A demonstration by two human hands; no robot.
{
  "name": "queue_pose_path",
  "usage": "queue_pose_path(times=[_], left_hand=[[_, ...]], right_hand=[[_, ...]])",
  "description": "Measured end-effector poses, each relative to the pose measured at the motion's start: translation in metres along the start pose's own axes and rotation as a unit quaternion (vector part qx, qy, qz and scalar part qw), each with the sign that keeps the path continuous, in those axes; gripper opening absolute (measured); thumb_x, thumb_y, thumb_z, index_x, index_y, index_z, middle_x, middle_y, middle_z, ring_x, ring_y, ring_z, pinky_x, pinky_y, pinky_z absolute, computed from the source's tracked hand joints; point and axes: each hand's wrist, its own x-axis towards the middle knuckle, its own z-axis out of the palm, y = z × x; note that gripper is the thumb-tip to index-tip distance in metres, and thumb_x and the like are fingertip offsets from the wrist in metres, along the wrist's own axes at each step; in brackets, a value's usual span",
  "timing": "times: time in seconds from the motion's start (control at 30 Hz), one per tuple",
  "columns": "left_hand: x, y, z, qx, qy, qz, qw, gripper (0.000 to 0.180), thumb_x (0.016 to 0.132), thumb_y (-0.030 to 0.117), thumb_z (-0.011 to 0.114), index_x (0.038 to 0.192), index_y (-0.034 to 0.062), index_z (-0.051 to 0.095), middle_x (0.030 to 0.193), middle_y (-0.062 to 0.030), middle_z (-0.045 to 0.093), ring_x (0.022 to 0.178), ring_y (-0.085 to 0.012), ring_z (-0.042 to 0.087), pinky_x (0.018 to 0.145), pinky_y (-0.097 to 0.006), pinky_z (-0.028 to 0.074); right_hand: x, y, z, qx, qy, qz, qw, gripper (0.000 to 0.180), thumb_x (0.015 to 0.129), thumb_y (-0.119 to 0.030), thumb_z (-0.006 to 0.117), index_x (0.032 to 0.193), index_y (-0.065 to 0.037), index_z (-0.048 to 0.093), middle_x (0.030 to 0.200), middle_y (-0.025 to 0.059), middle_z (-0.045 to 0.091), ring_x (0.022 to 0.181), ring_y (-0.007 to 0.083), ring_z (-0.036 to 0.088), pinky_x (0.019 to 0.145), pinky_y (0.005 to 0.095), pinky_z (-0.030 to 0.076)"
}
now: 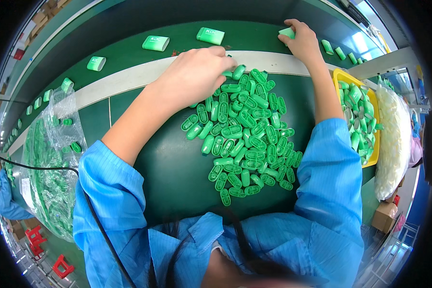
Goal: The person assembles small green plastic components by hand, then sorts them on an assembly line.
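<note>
Green oval caps (246,119), glossy, hollow, heaped

A light-green shell (286,32), partly hidden, is pinched by the right hand (302,41) at one o'clock. Glossy green oval caps (247,118), many turned hollow side up, are heaped loosely mid-table; at the heap's twelve o'clock, one is seen beside the left hand's (197,72) fingertips.

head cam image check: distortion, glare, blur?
Head view: strong fisheye, white strip bowed into an arc, corners black. Head view: highlights on the clear plastic bag, pale glare upper right, mild sheen on the dark green worktop. Head view: left hand, right hand and green pieces look reasonably sharp; bottom-centre foreground is soft; rim detail too small to judge.
</note>
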Motion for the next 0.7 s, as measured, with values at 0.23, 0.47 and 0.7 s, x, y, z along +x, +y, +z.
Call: queue_pose_path(times=[0.23,0.47,0.7], left_hand=[[0.007,-0.021,0.012,-0.476,0.101,-0.220,0.846,0.026,0.079,0.012,0.063,0.102,0.0018,0.060,0.096,-0.0104,0.062,0.076,-0.0140,0.063,0.072,-0.025,0.051],[0.010,-0.017,0.019,-0.551,0.172,-0.179,0.797,0.030,0.082,0.005,0.059,0.112,0.0010,0.055,0.094,-0.0095,0.063,0.082,-0.0127,0.062,0.074,-0.022,0.050],[0.008,-0.008,0.018,-0.443,0.222,-0.182,0.849,0.032,0.080,0.004,0.062,0.111,0.0036,0.059,0.093,-0.0066,0.064,0.082,-0.0105,0.060,0.075,-0.023,0.049]], right_hand=[[-0.029,-0.079,-0.024,0.557,-0.191,0.103,0.801,0.036,0.081,-0.018,0.064,0.111,-0.001,0.053,0.090,0.0031,0.060,0.074,0.0082,0.055,0.068,0.0208,0.044],[-0.049,-0.101,-0.018,0.684,-0.171,0.118,0.699,0.036,0.079,-0.006,0.063,0.111,0.004,0.051,0.097,0.0130,0.062,0.083,0.0163,0.062,0.076,0.0266,0.050],[-0.052,-0.105,-0.016,0.700,-0.171,0.123,0.683,0.031,0.079,-0.003,0.062,0.108,0.003,0.053,0.096,0.0117,0.063,0.081,0.0152,0.062,0.073,0.0260,0.051]])
